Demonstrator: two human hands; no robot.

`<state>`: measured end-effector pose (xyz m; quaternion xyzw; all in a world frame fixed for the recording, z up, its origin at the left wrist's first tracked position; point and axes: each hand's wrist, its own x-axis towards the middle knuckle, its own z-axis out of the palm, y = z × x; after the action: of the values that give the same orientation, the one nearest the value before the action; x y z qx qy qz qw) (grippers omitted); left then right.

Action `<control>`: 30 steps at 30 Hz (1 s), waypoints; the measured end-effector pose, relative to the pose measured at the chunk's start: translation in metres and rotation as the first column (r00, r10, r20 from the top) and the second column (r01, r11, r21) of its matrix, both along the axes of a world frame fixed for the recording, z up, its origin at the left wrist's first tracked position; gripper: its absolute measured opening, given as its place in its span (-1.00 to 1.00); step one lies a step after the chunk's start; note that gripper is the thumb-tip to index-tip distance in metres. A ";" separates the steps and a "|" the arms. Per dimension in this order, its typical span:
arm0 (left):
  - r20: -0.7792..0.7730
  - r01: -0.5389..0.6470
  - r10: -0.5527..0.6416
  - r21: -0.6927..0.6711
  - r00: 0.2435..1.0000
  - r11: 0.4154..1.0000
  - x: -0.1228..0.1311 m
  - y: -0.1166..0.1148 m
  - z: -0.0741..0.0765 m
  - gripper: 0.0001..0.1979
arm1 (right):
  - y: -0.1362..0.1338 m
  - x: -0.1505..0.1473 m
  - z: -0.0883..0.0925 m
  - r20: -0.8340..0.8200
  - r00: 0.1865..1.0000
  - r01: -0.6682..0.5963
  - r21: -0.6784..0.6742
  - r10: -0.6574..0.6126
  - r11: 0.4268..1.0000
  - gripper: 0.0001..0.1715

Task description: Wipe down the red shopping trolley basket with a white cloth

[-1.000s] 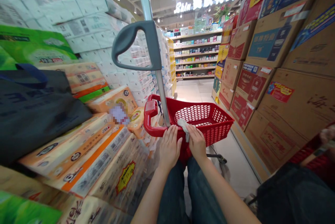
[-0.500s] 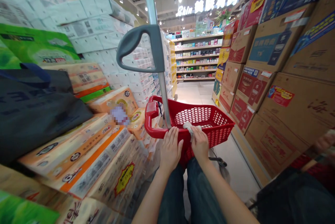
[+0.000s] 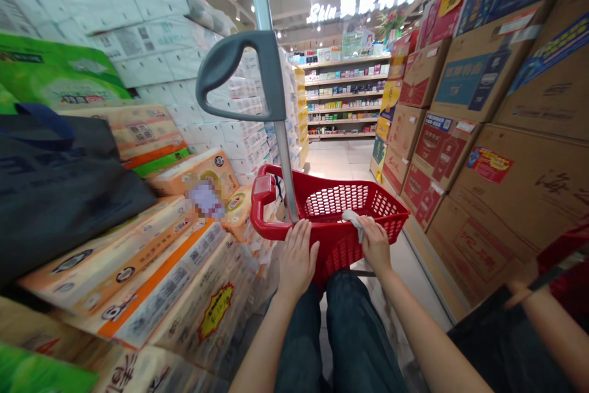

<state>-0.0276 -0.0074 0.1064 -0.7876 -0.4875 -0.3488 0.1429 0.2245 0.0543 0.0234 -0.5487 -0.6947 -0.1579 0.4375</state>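
Note:
A red plastic shopping basket [image 3: 384,206] on wheels stands in front of my knees, with a grey pull handle [image 3: 239,74] on a metal pole rising from its near rim. My left hand [image 3: 297,258] lies flat on the near rim beside the pole, fingers stretched out. Further right on the same rim, my right hand [image 3: 375,243] presses a small white cloth [image 3: 353,219] against the plastic, fingers closed over it.
Stacked tissue packs [image 3: 151,270] and a dark bag [image 3: 59,184] fill the left side. Cardboard boxes [image 3: 497,154] line the right of the aisle. Another person's arm [image 3: 547,319] and a red basket [image 3: 568,258] show at lower right. Shelves [image 3: 345,99] stand far ahead.
My right hand has slid the cloth to the right along the basket's near rim. The left hand has stayed by the pole. The other person's arm has come further into view.

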 end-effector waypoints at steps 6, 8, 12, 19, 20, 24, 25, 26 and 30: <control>-0.003 0.003 -0.003 0.006 1.000 1.000 0.000 0.001 -0.001 -0.54 | -0.005 -0.016 0.006 -0.056 0.998 0.018 0.011 -0.017 1.000 -0.47; -0.002 0.003 -0.002 0.009 1.000 1.000 0.000 0.001 -0.002 -0.54 | -0.014 -0.050 0.019 -0.081 0.996 -0.024 0.010 0.024 1.000 -0.46; -0.003 -0.001 0.001 0.013 1.000 1.000 0.000 0.003 -0.004 -0.55 | -0.032 -0.114 0.046 -0.110 0.981 -0.159 0.014 0.160 0.987 -0.45; -0.041 0.008 -0.006 0.042 0.999 0.999 -0.004 0.004 -0.004 -0.52 | -0.022 -0.085 0.039 -0.011 0.987 -0.162 0.009 0.162 0.987 -0.44; -0.054 0.010 -0.007 0.045 0.999 0.999 -0.006 0.005 -0.004 -0.52 | -0.018 -0.069 0.033 -0.003 0.991 -0.134 0.006 0.134 0.991 -0.44; -0.114 0.017 -0.010 0.062 0.993 0.998 -0.013 0.009 -0.002 -0.52 | 0.000 -0.004 0.009 0.044 0.998 -0.039 -0.023 0.040 0.999 -0.44; -0.126 0.018 -0.009 0.067 0.992 0.998 -0.015 0.011 -0.002 -0.52 | 0.003 0.008 0.006 0.053 0.998 -0.020 -0.033 0.022 0.999 -0.45; -0.135 0.019 -0.010 0.069 0.991 0.997 -0.016 0.014 -0.001 -0.52 | 0.006 0.018 0.002 0.060 0.998 -0.007 -0.043 0.009 0.999 -0.45; -0.140 0.005 0.005 0.066 0.990 0.998 -0.021 0.029 0.003 -0.54 | 0.016 0.027 -0.004 0.037 0.999 0.000 -0.031 0.001 1.000 -0.48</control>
<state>-0.0484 0.0219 0.1089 -0.8050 -0.4644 -0.3086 0.2026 0.2518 0.0704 0.0190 -0.5523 -0.7051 -0.1573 0.4160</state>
